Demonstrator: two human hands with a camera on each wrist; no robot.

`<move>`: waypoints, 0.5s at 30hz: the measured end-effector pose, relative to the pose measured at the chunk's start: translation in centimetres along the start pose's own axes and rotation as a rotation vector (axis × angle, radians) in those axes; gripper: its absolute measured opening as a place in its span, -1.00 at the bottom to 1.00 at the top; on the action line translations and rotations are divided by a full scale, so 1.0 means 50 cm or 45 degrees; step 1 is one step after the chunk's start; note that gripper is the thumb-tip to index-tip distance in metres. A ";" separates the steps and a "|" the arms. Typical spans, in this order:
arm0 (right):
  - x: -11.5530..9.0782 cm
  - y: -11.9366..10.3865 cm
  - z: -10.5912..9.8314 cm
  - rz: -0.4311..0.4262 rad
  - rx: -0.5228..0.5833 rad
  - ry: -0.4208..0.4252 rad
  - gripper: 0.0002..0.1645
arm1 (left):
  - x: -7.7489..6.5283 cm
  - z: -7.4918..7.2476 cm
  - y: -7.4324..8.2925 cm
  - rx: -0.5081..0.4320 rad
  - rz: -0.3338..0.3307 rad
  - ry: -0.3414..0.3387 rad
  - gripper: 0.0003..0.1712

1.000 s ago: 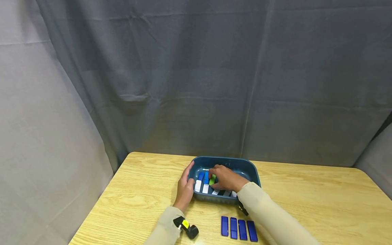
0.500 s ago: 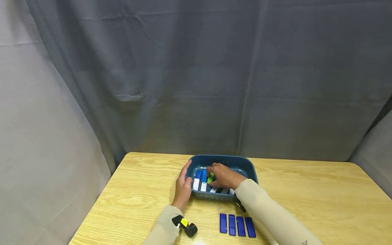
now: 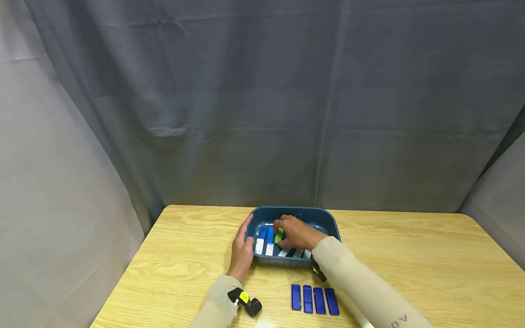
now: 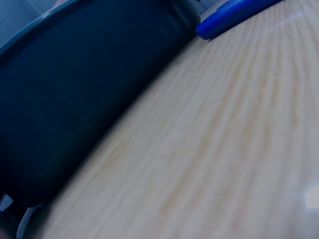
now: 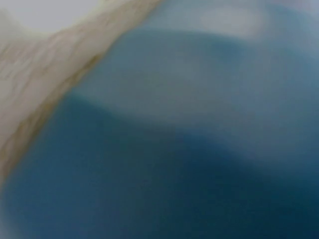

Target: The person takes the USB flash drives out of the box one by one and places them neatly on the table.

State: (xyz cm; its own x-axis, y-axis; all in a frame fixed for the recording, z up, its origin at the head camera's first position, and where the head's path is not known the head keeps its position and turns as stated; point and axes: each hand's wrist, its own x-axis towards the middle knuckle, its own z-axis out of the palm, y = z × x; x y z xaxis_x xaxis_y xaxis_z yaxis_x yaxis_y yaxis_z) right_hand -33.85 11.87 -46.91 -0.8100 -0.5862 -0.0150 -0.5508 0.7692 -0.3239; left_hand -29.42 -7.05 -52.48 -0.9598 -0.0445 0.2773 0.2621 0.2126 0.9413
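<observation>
A dark teal plastic bin point(image 3: 291, 259) stands on the table. My right hand point(image 3: 298, 233) reaches into it, thumb and index finger pinching a flat green bar point(image 3: 279, 236). Left of that lie two bars with white near ends and blue far ends, a dark blue one point(image 3: 259, 244) and a brighter blue one point(image 3: 269, 246). Several more pieces with white ends lie along the near wall, partly under the right hand. My left hand point(image 3: 241, 251) rests against the bin's left side, fingers stretched along the rim and thumb at the near left corner.
Several dark blue flat bars point(image 3: 296, 297) lie in a row on the wooden table point(image 3: 197, 255), just in front of the bin. One blue bar point(image 4: 234, 16) also shows in the left wrist view. A grey curtain point(image 3: 254, 114) hangs behind the table.
The whole head view shifts slightly left. Both hands keep their places at the bin, and the right hand stays on the green bar.
</observation>
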 end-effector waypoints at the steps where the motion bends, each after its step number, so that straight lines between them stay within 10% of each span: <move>1: 0.000 0.000 -0.001 0.001 -0.005 0.003 -0.65 | 0.000 0.000 0.001 0.002 -0.003 -0.001 -0.28; 15: -0.012 -0.006 -0.007 0.009 0.029 0.029 -0.55 | -0.003 0.012 -0.011 -0.007 0.017 -0.001 -0.28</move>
State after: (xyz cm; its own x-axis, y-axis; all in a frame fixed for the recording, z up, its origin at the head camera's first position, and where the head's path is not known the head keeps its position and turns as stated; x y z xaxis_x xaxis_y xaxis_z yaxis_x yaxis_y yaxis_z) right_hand -33.27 12.08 -46.50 -0.8184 -0.5746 0.0039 -0.5404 0.7673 -0.3452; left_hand -29.48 -6.56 -53.14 -0.9562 -0.0406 0.2900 0.2758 0.2080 0.9384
